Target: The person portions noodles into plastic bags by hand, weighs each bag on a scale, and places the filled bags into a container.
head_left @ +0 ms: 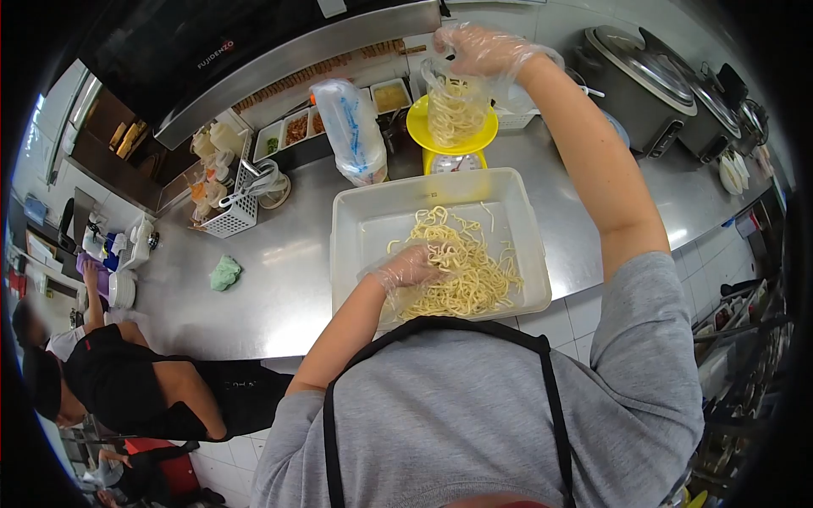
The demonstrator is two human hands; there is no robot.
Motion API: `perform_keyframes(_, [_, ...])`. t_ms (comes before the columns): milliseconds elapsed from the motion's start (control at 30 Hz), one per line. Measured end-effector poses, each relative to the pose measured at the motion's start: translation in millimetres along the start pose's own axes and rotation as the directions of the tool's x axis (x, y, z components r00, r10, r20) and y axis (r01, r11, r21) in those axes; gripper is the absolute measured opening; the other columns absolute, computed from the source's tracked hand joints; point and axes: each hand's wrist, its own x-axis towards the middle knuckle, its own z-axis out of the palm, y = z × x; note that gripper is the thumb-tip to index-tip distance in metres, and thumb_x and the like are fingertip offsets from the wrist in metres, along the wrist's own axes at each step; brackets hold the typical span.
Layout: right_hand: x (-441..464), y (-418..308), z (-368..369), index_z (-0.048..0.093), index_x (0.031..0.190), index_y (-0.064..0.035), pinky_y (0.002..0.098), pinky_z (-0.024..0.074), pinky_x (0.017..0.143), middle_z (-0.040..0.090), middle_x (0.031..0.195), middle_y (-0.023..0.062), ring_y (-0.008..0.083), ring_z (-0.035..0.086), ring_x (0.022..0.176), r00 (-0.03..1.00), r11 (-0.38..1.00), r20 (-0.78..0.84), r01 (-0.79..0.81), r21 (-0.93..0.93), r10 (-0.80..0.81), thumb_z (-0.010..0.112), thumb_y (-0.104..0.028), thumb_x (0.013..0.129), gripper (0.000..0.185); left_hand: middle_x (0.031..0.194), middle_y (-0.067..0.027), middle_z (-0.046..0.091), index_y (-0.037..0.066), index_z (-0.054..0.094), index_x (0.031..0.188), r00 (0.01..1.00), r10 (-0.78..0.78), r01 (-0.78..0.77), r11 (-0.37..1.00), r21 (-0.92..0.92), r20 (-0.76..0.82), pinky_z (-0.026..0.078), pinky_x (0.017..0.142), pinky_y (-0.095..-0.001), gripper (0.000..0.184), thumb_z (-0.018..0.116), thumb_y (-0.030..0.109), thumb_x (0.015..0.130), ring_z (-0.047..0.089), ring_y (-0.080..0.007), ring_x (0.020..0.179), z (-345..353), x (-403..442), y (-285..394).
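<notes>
My right hand (474,51), in a clear plastic glove, is closed on the top of a clear plastic bag (457,106) of pale noodles. The bag sits over the yellow dish (417,127) of a kitchen scale (457,162); I cannot tell whether its weight rests there. Below, my gloved left hand (409,267) is in a large translucent tub (351,216), its fingers curled into the heap of thick noodles (474,279). Noodle strands partly cover those fingertips.
A plastic-wrapped stack (349,131) stands left of the scale, near trays of toppings (296,129). Farther left are a white basket (230,222) of bottles and a green cloth (225,273). Large cookers (639,85) stand right. A co-worker (127,381) is at the left.
</notes>
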Motion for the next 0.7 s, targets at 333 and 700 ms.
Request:
perform_keyframes(333, [8, 53, 25, 0.041, 0.126, -0.0059, 0.0378, 0.0308, 0.101, 0.043, 0.129, 0.0153, 0.0285, 0.040, 0.121, 0.997, 0.936, -0.043, -0.050, 0.349, 0.069, 0.052, -0.051, 0.081, 0.065, 0.133, -0.0143, 0.042, 0.006, 0.038, 0.132, 0.980, 0.184, -0.159, 0.954, 0.256, -0.078, 0.029, 0.103, -0.0343, 0.068, 0.068, 0.032, 0.077, 0.039, -0.0255, 0.123, -6, -2, 3])
perform_keyframes(700, [14, 79, 73, 0.012, 0.142, -0.0047, 0.0329, 0.0122, 0.110, 0.020, 0.145, 0.0122, 0.0232, 0.015, 0.135, 0.906, 0.739, 0.031, 0.325, 0.590, -0.423, 0.084, -0.021, 0.048, 0.120, 0.123, -0.0175, 0.050, 0.008, 0.044, 0.129, 0.961, -0.109, -0.144, 0.585, 0.798, 0.254, 0.037, 0.097, -0.0428, 0.077, 0.066, 0.052, 0.070, 0.047, -0.0334, 0.115, -77, -15, 117])
